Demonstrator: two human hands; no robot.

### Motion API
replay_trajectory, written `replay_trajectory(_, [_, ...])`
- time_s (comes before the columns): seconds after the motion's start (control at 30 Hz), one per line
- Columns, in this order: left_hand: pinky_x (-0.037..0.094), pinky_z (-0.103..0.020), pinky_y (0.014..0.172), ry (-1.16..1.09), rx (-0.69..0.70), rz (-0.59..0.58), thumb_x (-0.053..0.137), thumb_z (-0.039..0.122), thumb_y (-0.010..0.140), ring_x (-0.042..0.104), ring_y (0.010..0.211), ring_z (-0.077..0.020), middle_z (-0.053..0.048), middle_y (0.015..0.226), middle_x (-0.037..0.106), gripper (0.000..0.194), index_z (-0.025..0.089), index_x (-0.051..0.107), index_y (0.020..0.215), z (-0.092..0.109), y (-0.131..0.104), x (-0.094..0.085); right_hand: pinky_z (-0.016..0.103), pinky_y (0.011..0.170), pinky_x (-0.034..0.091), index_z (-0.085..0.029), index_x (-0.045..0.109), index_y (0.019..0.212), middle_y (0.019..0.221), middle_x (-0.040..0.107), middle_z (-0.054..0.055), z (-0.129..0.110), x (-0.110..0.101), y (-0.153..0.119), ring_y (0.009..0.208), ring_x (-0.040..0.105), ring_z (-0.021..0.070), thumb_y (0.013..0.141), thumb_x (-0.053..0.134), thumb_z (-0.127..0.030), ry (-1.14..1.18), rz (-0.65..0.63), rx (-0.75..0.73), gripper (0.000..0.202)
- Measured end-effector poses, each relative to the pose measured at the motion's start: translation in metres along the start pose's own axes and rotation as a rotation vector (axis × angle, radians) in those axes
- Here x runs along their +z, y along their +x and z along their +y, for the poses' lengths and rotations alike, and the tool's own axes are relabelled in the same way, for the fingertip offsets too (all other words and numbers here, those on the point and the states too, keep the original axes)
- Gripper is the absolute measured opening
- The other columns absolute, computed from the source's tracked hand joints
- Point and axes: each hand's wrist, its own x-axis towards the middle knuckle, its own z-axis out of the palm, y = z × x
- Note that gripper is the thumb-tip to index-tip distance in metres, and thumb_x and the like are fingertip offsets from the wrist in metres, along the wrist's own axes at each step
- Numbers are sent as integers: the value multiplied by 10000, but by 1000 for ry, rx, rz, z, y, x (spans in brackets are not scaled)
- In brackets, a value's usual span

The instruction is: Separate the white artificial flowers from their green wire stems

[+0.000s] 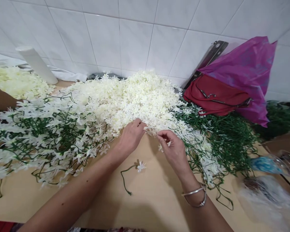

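My left hand [133,134] is at the front edge of a heap of small white artificial flowers [145,96], its fingers pinched together. What lies between them is too small to make out. Just to its right, my right hand [173,149] has thumb and forefinger closed in a pinch by the same edge, with a little white blossom showing beside the thumb. Whatever its fingertips hold is not clear. Below both hands, a single white flower [141,166] lies on the table with a curled green stem [122,177].
White flowers on green stems [62,135] spread at left. Green stems [224,138] lie at right, below a red purse [215,93] and a purple bag [246,67]. A white roll [37,64] stands by the tiled wall. Clear plastic [270,199] sits near right.
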Motion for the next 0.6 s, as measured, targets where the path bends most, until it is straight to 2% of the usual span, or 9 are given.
replay_trajectory(0.07, [466,-356,736,32,-4,-15,557,101,996,639,853,-243,-118,1056,650,144,161,687,981,1,6,4,330,788,499,-216,704,1026,929,711,36,-3,0,-2,844,649,197,936,684,-291,200,82,119,119])
replay_trajectory(0.13, [453,-353,743,33,-3,-9,543,94,999,631,833,-234,-111,1014,655,168,161,678,923,0,7,5,333,803,513,-212,715,1039,927,720,35,-6,4,-4,851,661,197,888,735,-318,368,94,200,185])
replay_trajectory(0.27, [461,-334,775,-50,-30,52,536,135,1015,640,859,-211,-87,1009,687,154,171,667,943,-1,-3,-2,327,808,503,-204,723,908,873,711,27,-11,13,-9,830,632,187,863,761,-308,446,100,236,119])
replay_trajectory(0.37, [469,-293,721,-417,-228,139,621,232,977,648,779,-176,-32,874,708,106,186,662,892,3,-19,-10,326,797,488,-204,726,888,857,691,18,-12,17,-15,819,605,181,873,750,-289,445,149,238,90])
replay_trajectory(0.47, [501,-274,691,-847,-463,114,711,385,912,678,744,-167,-16,795,725,210,183,676,867,10,-37,-12,332,813,494,-212,714,873,878,701,15,-12,22,-19,850,628,186,850,782,-255,546,152,229,84])
replay_trajectory(0.6, [579,-297,754,-1190,-572,83,780,493,833,746,831,-200,-45,832,756,349,152,721,877,18,-53,-6,326,840,505,-233,715,866,904,719,7,-14,30,-24,887,653,179,849,796,-189,585,148,153,94])
